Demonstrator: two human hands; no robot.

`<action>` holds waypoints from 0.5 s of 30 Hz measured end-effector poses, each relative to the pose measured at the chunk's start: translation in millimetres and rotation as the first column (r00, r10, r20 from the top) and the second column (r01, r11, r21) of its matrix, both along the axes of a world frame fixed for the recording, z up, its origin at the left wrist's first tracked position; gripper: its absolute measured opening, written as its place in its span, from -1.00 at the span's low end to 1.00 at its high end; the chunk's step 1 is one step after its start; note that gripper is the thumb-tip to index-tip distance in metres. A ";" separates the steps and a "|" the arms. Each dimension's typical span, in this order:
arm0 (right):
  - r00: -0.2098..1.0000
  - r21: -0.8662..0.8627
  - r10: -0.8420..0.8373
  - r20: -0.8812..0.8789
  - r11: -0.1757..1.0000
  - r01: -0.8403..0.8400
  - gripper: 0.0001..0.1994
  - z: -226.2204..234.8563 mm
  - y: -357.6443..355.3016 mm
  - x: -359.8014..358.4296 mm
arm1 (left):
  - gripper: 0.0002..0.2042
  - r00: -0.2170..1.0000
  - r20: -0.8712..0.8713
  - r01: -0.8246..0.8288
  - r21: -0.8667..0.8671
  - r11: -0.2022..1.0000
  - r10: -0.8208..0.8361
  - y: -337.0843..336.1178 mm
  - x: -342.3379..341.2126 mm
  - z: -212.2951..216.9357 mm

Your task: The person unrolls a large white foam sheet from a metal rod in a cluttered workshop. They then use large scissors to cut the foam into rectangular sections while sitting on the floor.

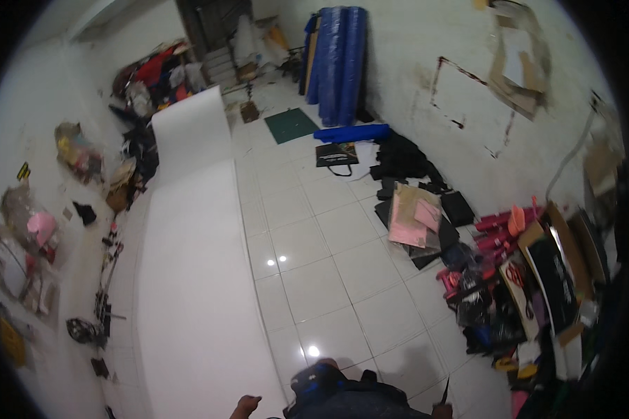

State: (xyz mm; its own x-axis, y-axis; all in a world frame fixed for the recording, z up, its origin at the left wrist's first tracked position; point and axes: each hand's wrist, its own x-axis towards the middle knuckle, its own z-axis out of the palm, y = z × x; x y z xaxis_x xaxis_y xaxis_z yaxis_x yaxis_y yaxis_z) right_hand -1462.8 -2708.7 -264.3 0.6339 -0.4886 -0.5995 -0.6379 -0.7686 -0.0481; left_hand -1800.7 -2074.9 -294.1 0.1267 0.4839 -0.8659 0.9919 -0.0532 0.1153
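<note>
Over the right edge of a long white sheet (203, 293) is my left hand (246, 405), its fingers curled in and nothing visible in them. The sheet runs along the floor from the lower edge of the view to the far end, where it rises over something. On the right, low in the view, my right hand (441, 410) is closed around a slim dark pointed tool (446, 391), tip up. Whether this is a knife or shut scissors cannot be made out. Both hands are partly cut off by the lower edge.
White floor tiles (342, 279) lie right of the sheet. Blue wrapped rolls (334, 66) lean on the wall beyond a green mat (291, 126). Pink and dark sheets (414, 216) and cartons (562, 279) crowd the right. A black fan-like object (84, 330) stands left.
</note>
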 end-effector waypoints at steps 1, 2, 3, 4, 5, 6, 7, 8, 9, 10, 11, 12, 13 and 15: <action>0.999 -0.016 0.014 0.052 1.000 -0.013 -0.57 6.1 16.3 67.1 | -0.48 0.994 -0.062 -0.095 -0.006 0.995 0.094 -5.5 -14.2 -6.3; 0.990 -0.022 0.024 0.138 1.000 -0.021 -0.56 20.9 36.0 127.6 | -0.50 0.985 -0.093 -0.147 -0.033 0.989 0.143 -2.4 -3.1 -8.8; 0.982 -0.043 0.063 0.176 0.997 -0.056 -0.61 -2.2 38.0 199.2 | -0.51 0.983 -0.098 -0.165 -0.090 0.982 0.156 0.1 13.0 -14.2; 0.874 -0.031 0.254 0.415 0.964 -0.266 -0.63 5.3 69.6 258.8 | -0.52 0.974 -0.112 -0.211 -0.138 0.968 0.196 -0.3 28.6 -1.1; 0.936 0.268 0.083 0.342 0.946 -0.182 -0.65 57.8 116.2 310.7 | -0.53 0.972 -0.104 -0.227 -0.179 0.957 0.211 3.5 52.0 8.6; 0.734 0.048 0.248 0.633 0.933 -0.357 -0.72 10.7 116.2 368.0 | -0.53 0.974 -0.083 -0.226 -0.212 0.951 0.213 15.0 83.4 10.8; 0.769 0.110 0.231 0.596 0.925 -0.363 -0.74 18.2 169.5 404.0 | -0.53 0.966 -0.080 -0.258 -0.219 0.941 0.246 22.3 102.6 18.2; 0.807 0.167 0.231 0.544 0.912 -0.374 -0.77 47.3 239.6 437.7 | -0.52 0.955 -0.072 -0.297 -0.213 0.931 0.288 31.3 119.4 25.8; 0.831 0.210 0.212 0.514 0.908 -0.362 -0.79 69.8 293.6 475.7 | -0.51 0.957 -0.040 -0.289 -0.205 0.935 0.287 52.7 147.3 20.7; 0.715 -0.036 0.377 0.589 0.896 -0.442 -0.81 50.1 303.8 502.8 | -0.50 0.971 0.020 -0.229 -0.199 0.953 0.238 84.6 182.5 6.8; 0.589 -0.301 0.536 0.605 0.839 -0.454 -0.83 10.5 285.2 525.9 | -0.52 0.989 0.110 -0.084 -0.154 0.985 0.101 131.9 231.2 -22.1; 0.705 -0.175 0.455 0.544 0.883 -0.435 -0.79 -14.4 285.3 544.0 | -0.48 0.984 0.179 0.041 -0.091 0.995 -0.024 173.6 274.0 -52.2; 0.750 -0.152 0.505 0.427 0.858 -0.491 -0.72 -19.4 336.7 550.9 | -0.49 0.924 0.166 0.330 0.114 0.937 -0.346 217.0 290.4 -55.9; 0.787 -0.229 0.580 0.210 0.812 -0.537 -0.54 -22.5 376.6 550.2 | -0.32 0.949 0.313 -0.026 0.222 0.975 -0.046 295.3 409.3 18.2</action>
